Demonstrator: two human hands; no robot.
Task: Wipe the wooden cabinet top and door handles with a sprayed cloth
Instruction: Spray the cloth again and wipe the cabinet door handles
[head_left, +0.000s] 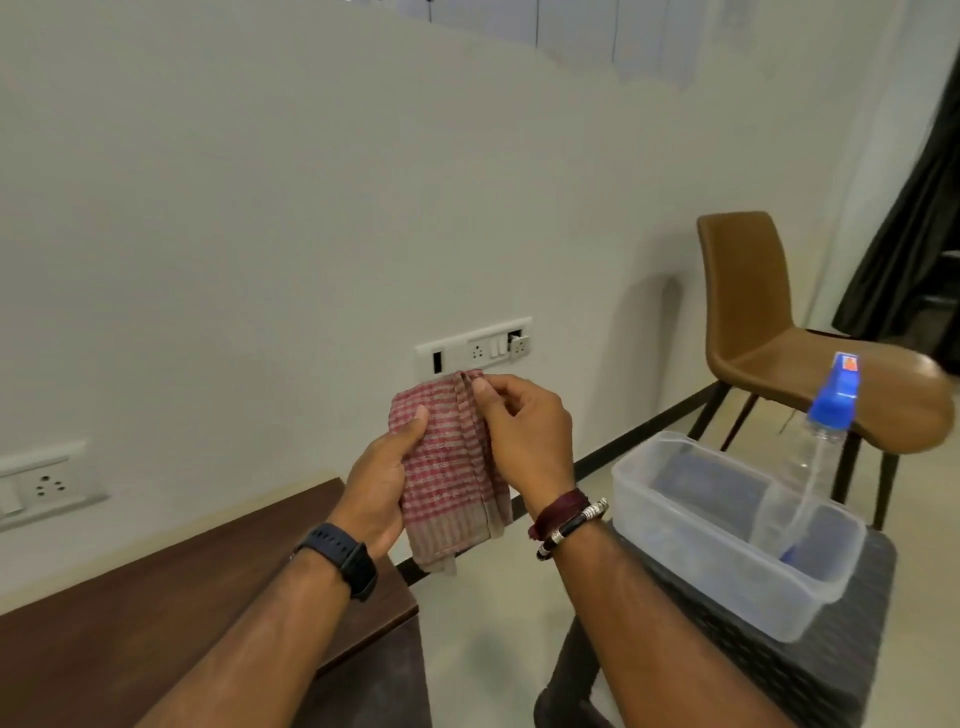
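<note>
Fingers (485, 387) of right hand (524, 436) pinching checked cloth (449, 467), left hand (382, 483) gripping it

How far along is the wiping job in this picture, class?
Barely begun. Done: the cloth is picked up. In hand: the left hand grips it while the right hand pinches its top edge, apparently folding. Left: the spray bottle stands untouched in the plastic tub, and the cabinet top is not yet wiped.
</note>
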